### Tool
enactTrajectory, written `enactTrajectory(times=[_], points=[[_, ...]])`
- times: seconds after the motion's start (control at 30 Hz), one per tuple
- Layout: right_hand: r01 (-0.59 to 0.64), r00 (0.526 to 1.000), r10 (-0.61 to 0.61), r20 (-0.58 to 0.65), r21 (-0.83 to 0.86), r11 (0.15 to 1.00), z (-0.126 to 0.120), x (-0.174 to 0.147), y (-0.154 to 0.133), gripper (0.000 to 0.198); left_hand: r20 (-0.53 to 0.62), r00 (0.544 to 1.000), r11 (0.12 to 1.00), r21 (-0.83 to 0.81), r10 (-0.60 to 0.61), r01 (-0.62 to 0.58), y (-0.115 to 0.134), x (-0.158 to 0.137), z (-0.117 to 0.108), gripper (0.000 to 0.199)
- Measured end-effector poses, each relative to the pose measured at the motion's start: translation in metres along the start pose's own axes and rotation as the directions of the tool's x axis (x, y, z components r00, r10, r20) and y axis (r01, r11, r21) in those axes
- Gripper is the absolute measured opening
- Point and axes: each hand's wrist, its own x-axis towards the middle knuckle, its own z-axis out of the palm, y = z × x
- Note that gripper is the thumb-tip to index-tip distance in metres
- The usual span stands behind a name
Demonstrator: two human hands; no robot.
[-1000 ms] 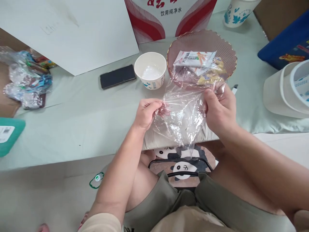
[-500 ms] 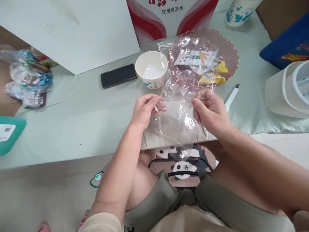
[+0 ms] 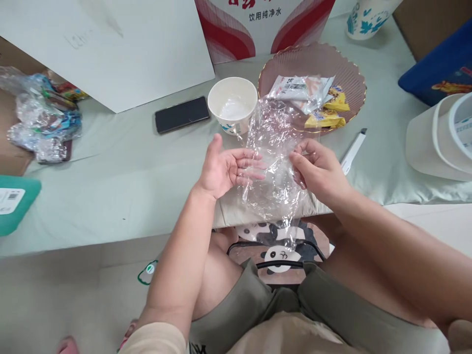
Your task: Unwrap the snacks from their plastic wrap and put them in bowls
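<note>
A crinkled clear plastic bag (image 3: 275, 169) hangs between my hands at the table's front edge. My right hand (image 3: 317, 167) pinches its right side with thumb and fingers. On the other side my left hand (image 3: 230, 169) is open, thumb raised, the stretched fingers lying against or behind the film. Just beyond stands a white paper cup (image 3: 233, 101) with a blue print, something whitish or clear inside it. The bag's far end overlaps the near rim of a pink ribbed plate (image 3: 350, 64), which holds a white snack packet (image 3: 302, 91) and yellow wrapped snacks (image 3: 326, 119).
A black phone (image 3: 182, 115) lies left of the cup. A utility knife (image 3: 354, 151) rests right of my right hand, near white buckets (image 3: 424, 140). Boxes, including a red and white one (image 3: 263, 34), line the back. Wrapped snacks (image 3: 47, 118) are heaped at left.
My left hand has let go of the bag's left side and spread its fingers. The bag has gathered inward toward my right hand, which keeps its pinch.
</note>
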Motion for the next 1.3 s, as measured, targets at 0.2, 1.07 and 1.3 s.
enactTrajectory(times=[0.2,1.07,1.3], points=[[-0.002,0.999,0.003,-0.054,0.007,1.000,-0.001,0.002,0.004,0.027,-0.084,0.996,0.990,0.143,0.005,0.007,-0.003,0.000,0.005,0.035],[0.150,0.980,-0.152,0.129,0.027,0.988,-0.004,0.001,0.013,0.010,-0.035,0.998,0.990,0.135,0.048,-0.043,-0.001,-0.002,0.000,0.025],[0.257,0.945,-0.267,0.187,0.075,0.963,-0.008,0.007,0.026,0.021,-0.041,0.999,0.996,0.093,0.020,-0.017,-0.001,-0.003,-0.005,0.013]])
